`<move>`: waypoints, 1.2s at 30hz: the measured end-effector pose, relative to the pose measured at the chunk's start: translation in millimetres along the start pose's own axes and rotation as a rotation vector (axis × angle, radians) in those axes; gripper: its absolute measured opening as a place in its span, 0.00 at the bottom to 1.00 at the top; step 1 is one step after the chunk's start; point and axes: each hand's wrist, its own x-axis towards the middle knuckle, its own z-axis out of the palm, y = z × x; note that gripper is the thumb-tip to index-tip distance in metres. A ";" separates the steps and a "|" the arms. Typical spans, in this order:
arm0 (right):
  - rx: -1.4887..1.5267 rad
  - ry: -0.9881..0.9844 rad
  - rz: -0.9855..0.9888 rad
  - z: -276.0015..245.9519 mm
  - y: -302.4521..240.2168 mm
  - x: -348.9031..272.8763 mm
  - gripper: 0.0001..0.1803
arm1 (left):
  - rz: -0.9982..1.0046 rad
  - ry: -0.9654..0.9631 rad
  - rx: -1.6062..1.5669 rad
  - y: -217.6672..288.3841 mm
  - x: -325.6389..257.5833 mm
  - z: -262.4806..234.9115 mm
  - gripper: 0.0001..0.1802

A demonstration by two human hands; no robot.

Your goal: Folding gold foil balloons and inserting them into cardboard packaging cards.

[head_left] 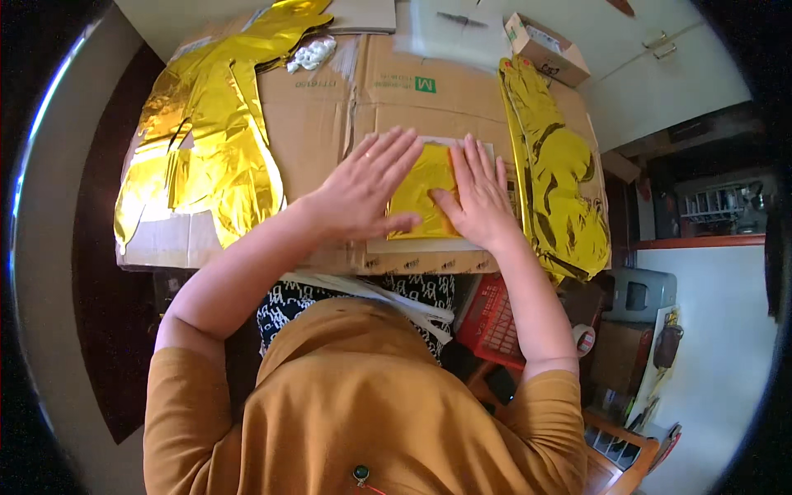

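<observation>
A folded gold foil piece lies inside a clear flat bag on a flattened cardboard box. My left hand rests flat on the foil's left side, fingers spread and pointing up-right. Pressing flat on the foil's right side is my right hand, its thumb lying across the gold. Neither hand grips anything; both palms press down.
A large crumpled gold foil balloon covers the cardboard's left side. Another long gold foil balloon lies along the right edge. A small cardboard box and a clear plastic sheet sit at the far edge. A red crate stands below right.
</observation>
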 end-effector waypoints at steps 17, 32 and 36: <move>0.705 0.231 0.203 -61.0 106.4 198.1 0.16 | -0.026 -0.117 0.062 -3.4 0.5 5.7 0.57; 0.531 0.176 0.559 -8.2 191.0 325.2 0.12 | -0.021 0.078 -0.319 -15.8 27.3 -44.9 0.41; 0.401 0.163 0.355 -65.7 118.2 289.3 0.12 | -0.086 0.394 -0.068 -44.1 74.1 -90.2 0.29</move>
